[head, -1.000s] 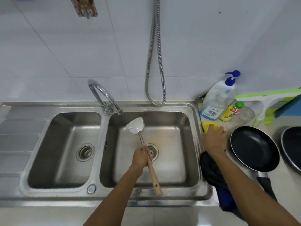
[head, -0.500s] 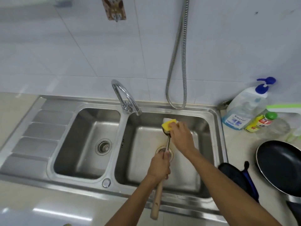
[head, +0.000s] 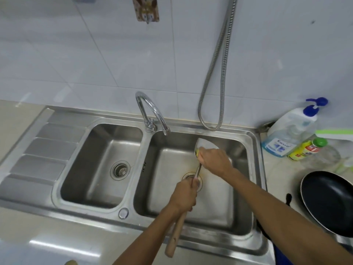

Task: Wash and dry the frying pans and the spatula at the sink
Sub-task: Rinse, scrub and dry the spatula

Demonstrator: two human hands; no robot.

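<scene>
Left hand point(head: 184, 196) curled round wooden handle of spatula point(head: 207, 144), blade near far edge of right sink point(head: 146, 155) basin. Right hand point(head: 214, 159) pinches yellow sponge point(head: 198, 150) on blade. Best: hold handle firm, rub both faces. Frying pan point(head: 328, 201) on tabletop point(head: 277, 169), right of sink.

One head-worn wide-angle view, tilted forward and steeply down, close over the double sink point(head: 146, 153); tiled wall point(head: 95, 54) fills the top.

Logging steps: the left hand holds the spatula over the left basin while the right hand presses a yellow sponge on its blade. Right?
No: the head view shows the spatula over the right basin. The left hand holds it; the right hand presses a yellow sponge on its blade.
</scene>
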